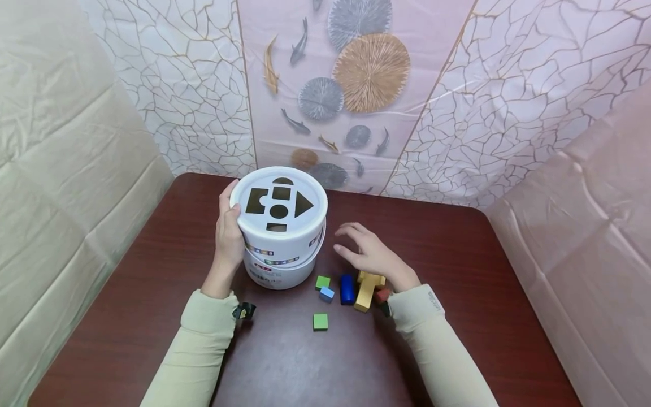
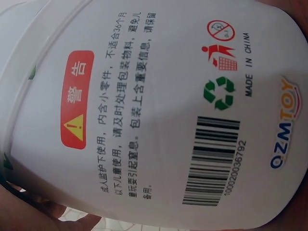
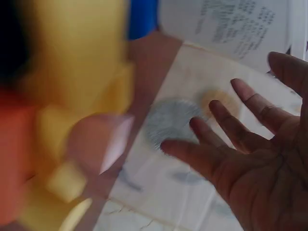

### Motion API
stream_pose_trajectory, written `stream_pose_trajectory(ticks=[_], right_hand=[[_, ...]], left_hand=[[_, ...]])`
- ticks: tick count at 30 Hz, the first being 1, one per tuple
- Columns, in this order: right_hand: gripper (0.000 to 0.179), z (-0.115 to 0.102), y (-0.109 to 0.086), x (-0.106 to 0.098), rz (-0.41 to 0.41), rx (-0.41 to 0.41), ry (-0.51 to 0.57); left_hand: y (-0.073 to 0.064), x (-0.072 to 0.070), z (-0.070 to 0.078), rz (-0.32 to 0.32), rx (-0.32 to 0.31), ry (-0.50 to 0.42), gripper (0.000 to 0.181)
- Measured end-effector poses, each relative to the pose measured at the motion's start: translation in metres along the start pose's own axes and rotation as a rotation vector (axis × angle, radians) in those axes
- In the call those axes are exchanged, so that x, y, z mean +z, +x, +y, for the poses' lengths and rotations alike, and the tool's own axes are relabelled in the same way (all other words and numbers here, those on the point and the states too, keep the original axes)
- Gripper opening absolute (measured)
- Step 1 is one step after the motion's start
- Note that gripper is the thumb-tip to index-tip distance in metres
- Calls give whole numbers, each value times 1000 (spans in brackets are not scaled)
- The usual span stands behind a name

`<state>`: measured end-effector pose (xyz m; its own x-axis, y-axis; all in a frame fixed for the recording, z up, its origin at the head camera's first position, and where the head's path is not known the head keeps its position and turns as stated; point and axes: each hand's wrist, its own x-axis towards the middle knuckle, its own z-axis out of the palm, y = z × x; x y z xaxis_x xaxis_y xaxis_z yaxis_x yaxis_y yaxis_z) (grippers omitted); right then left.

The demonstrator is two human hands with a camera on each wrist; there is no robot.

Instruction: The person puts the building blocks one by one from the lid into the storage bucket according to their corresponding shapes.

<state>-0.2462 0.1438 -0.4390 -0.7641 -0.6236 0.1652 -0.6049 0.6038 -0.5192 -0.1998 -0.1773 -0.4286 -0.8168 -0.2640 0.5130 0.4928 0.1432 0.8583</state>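
A white toy bucket (image 1: pixel 280 265) stands on the table, its lid (image 1: pixel 244 221) pierced with shaped holes. My left hand (image 1: pixel 230 240) grips the bucket's left side, thumb by the lid's edge and fingers round the far side. The bucket's printed wall (image 2: pixel 163 106) fills the left wrist view. To the right of the bucket, my right hand (image 1: pixel 370 249) hovers with spread fingers and holds nothing. Just below that hand lie yellow blocks (image 1: pixel 364 297), a blue block (image 1: pixel 347 289) and a partly hidden red block (image 1: pixel 382 294). In the right wrist view, yellow blocks (image 3: pixel 77 53) look blurred.
Nearer the bucket lie a green block (image 1: pixel 322 282), a light blue block (image 1: pixel 327 294) and another green block (image 1: pixel 320 322). The dark red tabletop (image 1: pixel 132 294) meets a patterned curtain (image 1: pixel 198 90) at the back. Plain beige curtains hang on both sides.
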Motion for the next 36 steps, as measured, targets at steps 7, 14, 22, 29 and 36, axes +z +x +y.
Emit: stream_pose_trajectory(ticks=[7,14,22,29,36], right_hand=[[27,4,-33,11,61,7,68],[21,-6,-53,18,123,33,103],[21,25,-88,11,266,174,91],[28,55,-121,14,429,307,29],[40,70,-129,11,513,359,7]], left_hand=[[1,2,2,34,13,5,57],[1,6,-2,60,30,-23,57],[0,8,-1,59,23,-18,57],[0,8,0,54,22,-14,58],[1,8,1,56,24,-18,57]])
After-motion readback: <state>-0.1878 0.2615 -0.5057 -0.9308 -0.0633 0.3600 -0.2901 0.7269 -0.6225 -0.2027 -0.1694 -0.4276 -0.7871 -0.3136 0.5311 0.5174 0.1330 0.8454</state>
